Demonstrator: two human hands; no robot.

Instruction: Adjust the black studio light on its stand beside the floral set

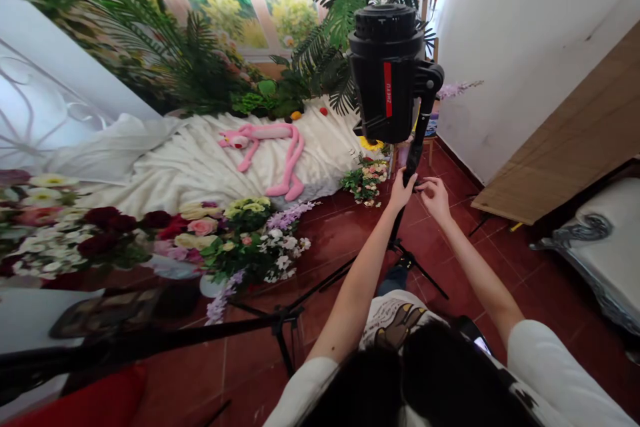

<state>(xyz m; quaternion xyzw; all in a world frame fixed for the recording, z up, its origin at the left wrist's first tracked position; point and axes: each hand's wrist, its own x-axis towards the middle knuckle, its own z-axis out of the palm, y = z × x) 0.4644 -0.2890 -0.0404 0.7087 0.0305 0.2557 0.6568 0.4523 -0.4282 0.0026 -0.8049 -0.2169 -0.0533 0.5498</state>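
- A cream blanket [195, 147] is stretching behind the flowers [203, 226].
- The light stand [415, 155] is rising from the red floor [327, 233].
- The studio light [369, 83] is topping it.
- The left hand [400, 191] is gripping the light stand.
- The right hand [435, 198] is curling beside it; whether it is pinching anything, I cannot tell.

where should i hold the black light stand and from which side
Probably by the pole just below the lamp, coming from the wearer's side: it is slim enough to wrap fingers around, while the lamp above is bulky. The left hand holds it about there.
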